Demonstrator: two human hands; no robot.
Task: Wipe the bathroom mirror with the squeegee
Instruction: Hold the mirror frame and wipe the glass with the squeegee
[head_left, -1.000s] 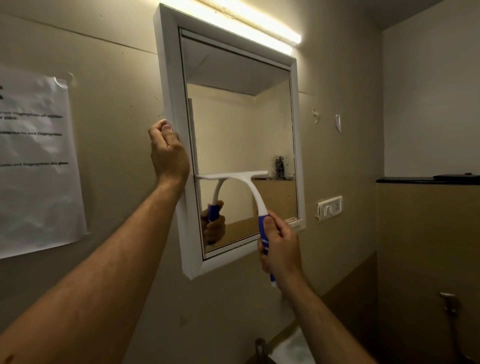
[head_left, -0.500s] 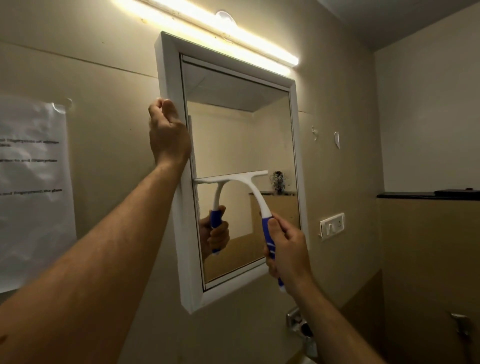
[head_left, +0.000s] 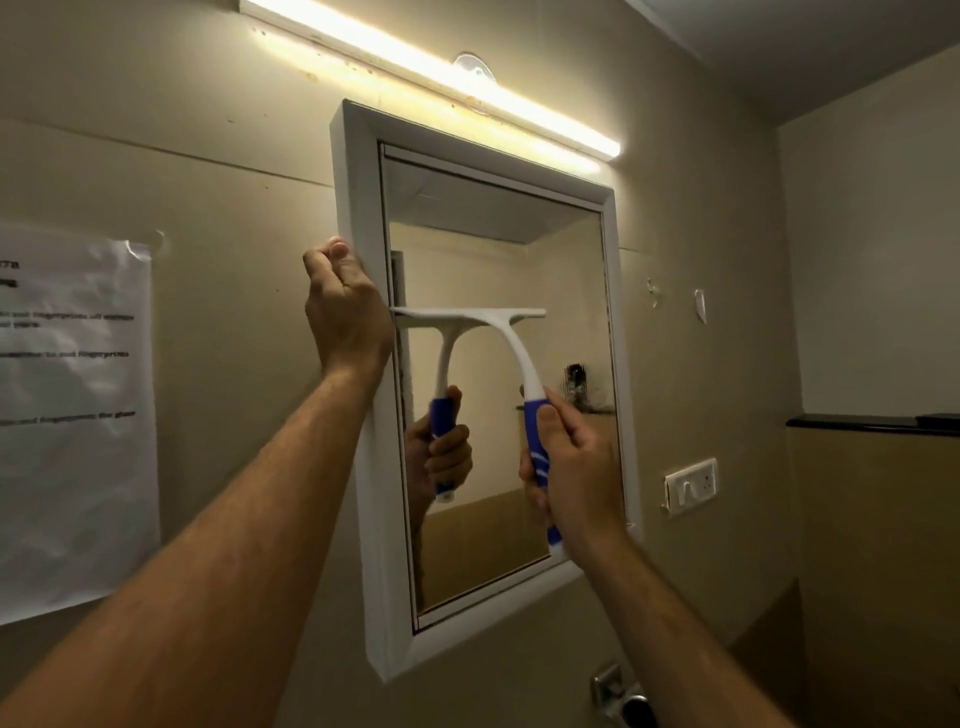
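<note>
Head view: my left hand grips the mirror frame's left edge at centre frame, I reckon to steady it. My right hand is clamped on the squeegee handle, blade flat against the glass mid-height for the stroke.

Squeegee against a white-framed wall mirror.
White blade level on the glass mid-height; blue handle angled down-right.

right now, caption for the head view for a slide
Right hand presses squeegee to mirror; left hand grips frame.
</note>
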